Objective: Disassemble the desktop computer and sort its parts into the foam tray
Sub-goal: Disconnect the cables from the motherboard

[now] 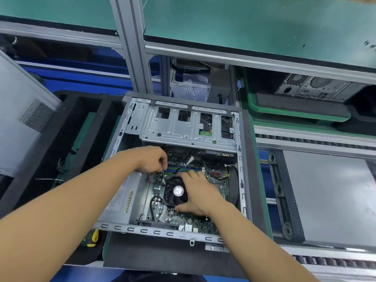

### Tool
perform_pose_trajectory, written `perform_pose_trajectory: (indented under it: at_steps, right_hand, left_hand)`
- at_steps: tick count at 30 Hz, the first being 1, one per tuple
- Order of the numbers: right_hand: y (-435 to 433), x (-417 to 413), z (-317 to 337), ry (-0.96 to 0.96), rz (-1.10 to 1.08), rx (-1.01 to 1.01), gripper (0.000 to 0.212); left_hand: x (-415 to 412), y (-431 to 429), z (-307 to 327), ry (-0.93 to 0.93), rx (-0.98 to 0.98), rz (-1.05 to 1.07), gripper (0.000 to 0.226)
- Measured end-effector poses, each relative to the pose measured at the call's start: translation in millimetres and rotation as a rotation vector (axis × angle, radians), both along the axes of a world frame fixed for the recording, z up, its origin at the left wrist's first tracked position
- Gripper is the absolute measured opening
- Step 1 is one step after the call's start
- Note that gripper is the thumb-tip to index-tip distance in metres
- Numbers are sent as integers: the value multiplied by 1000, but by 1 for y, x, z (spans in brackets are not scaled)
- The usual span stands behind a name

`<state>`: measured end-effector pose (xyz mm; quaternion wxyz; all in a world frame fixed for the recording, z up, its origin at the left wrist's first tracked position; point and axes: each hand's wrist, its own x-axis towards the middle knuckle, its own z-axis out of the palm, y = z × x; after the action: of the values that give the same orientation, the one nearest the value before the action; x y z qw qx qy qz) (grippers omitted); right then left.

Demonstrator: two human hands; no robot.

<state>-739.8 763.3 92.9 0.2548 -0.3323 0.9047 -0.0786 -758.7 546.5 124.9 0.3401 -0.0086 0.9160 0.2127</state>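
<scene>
The open desktop computer case (241, 159) lies on its side in the middle of the bench. Its motherboard (218, 180) is exposed, with the black CPU fan (176, 191) at its centre. My right hand (198, 193) holds the fan's right side, fingers over its top edge and thumb under its lower edge. My left hand (150, 159) has its fingers curled, pinching a thin metal tool shaft (163, 174) that points down at the board near the fan's upper left corner. The black foam tray (61, 137) lies left of the case.
A silver power supply (122, 198) fills the case's left side and a metal drive cage (183, 127) its far end. A grey side panel (22, 119) leans at far left. A yellow-handled tool (94, 236) lies by the near left corner. Another computer (317, 87) sits at upper right.
</scene>
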Motion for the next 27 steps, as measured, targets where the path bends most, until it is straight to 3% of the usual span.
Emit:
perform_pose_trajectory:
  at_steps: [6,12,21,23,27]
  right_hand:
    - [1,-2,-2,-56,-28,-16,106]
    - [1,-4,-2,-102,-35,-20,105]
    - [4,-3,5,-163,-80,-37,102]
    - [10,-2,9,-184,-146,-43,89]
    - [27,-11,22,-257,-335,-82,44]
  left_hand:
    - [3,-4,-7,63,180,232,16]
    - [3,-7,-11,-25,287,345,16]
    - [6,3,0,147,9,91,26]
    - [9,2,3,155,0,-7,24]
    - [17,1,13,156,-69,-221,23]
